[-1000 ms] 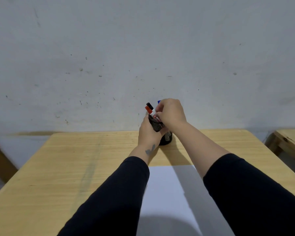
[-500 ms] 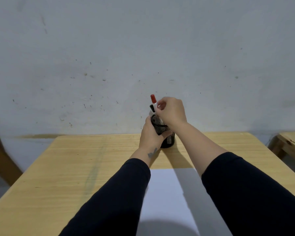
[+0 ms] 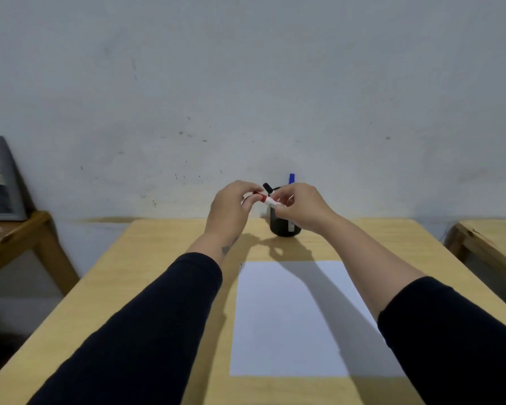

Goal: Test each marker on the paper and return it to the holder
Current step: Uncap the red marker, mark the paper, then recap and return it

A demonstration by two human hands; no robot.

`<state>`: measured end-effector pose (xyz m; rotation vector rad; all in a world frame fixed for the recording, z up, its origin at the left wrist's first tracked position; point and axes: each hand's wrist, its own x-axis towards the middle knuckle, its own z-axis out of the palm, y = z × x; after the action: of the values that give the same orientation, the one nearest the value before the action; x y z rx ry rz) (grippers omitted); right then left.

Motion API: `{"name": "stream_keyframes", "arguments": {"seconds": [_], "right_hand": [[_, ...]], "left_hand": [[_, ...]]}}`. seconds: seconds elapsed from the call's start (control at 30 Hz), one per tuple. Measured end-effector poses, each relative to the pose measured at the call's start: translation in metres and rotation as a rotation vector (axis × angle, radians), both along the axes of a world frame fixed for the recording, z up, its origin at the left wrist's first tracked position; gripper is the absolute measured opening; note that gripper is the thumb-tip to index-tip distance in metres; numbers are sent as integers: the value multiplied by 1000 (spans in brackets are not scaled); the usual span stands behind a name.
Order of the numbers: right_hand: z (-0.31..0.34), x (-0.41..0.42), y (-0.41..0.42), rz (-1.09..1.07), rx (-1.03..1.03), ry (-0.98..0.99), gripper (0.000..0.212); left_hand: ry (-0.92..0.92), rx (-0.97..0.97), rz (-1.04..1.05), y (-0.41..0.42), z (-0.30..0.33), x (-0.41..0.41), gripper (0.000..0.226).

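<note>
Above the holder (image 3: pixel 284 226), red marker (image 3: pixel 265 198) now lifted out, both hands' fingers (image 3: pixel 253 192) gripping it.

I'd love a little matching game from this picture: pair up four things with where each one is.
Things:
1. red marker
2. blue marker
3. paper
4. holder

Places:
A. flat on the table, near the person
B. held between both hands
C. upright at the table's far edge
D. sticking up out of the holder

Pairs: 1-B, 2-D, 3-A, 4-C
</note>
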<state>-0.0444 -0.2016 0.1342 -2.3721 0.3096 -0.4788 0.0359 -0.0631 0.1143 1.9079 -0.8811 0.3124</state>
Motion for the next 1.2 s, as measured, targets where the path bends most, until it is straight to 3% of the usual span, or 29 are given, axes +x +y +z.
{"name": "stream_keyframes", "arguments": {"seconds": [0.17, 0.3, 0.37, 0.43, 0.5, 0.57, 0.73, 1.07, 1.2], "right_hand": [[-18, -28, 20, 39, -63, -24, 20], [-32, -41, 41, -197, -89, -275, 14], [-37, -46, 53, -291, 175, -228, 26], [-39, -48, 63, -264, 674, -61, 38], [-35, -48, 70, -235, 1121, 3, 34], [-36, -44, 69, -259, 1276, -43, 30], [-50, -35, 71, -240, 1302, -132, 25], [-76, -7, 67, -280, 1128, -151, 30], [-86, -7, 42, -317, 995, -136, 31]], "left_hand": [[142, 17, -61, 26, -11, -25, 11], [223, -146, 51, 38, -22, -41, 9], [255, -247, 105, 40, -28, -50, 8], [283, -290, 101, 39, -34, -60, 8], [280, -281, 71, 37, -39, -68, 10], [248, -243, 52, 37, -45, -73, 14], [243, -159, 80, 41, -53, -73, 21], [501, -131, 138, 44, -57, -45, 21], [535, 137, 227, 64, -69, -23, 22]]}}
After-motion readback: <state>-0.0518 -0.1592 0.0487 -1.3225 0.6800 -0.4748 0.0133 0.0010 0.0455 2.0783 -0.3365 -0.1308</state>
